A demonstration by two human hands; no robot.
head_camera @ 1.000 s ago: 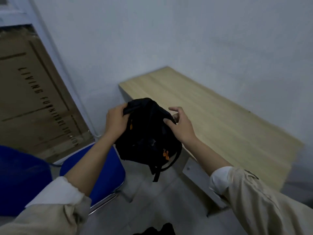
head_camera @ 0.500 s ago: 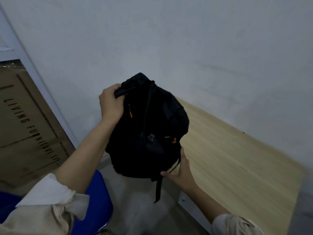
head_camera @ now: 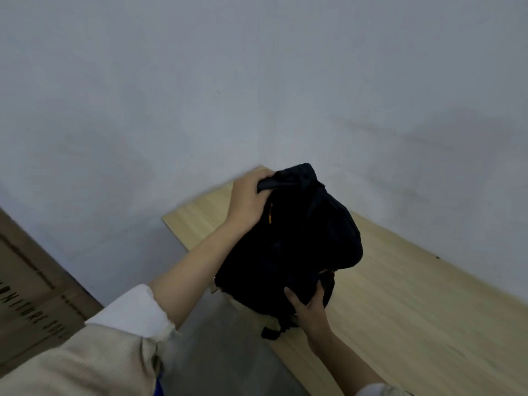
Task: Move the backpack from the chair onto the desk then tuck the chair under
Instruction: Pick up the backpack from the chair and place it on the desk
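Note:
A black backpack [head_camera: 297, 247] with small orange zipper pulls stands upright over the near edge of the light wooden desk [head_camera: 405, 304]. My left hand [head_camera: 250, 201] is closed around its top handle. My right hand [head_camera: 310, 308] grips the bag's bottom from below, fingers curled into the fabric. A black strap end hangs down at the desk's edge. Whether the bag's base rests on the desk top I cannot tell. Of the blue chair only a sliver [head_camera: 158, 385] shows at the bottom, under my left sleeve.
A pale grey wall [head_camera: 257, 81] runs right behind the desk. A brown cardboard box [head_camera: 25, 298] with printed letters leans at the left. Grey floor [head_camera: 217, 347] shows between my arms, beside the desk's left end.
The backpack has moved right and forward, from beside the desk's end to over its top. My right hand has shifted from the side of the bag to beneath it. The view tilted up; the chair dropped out.

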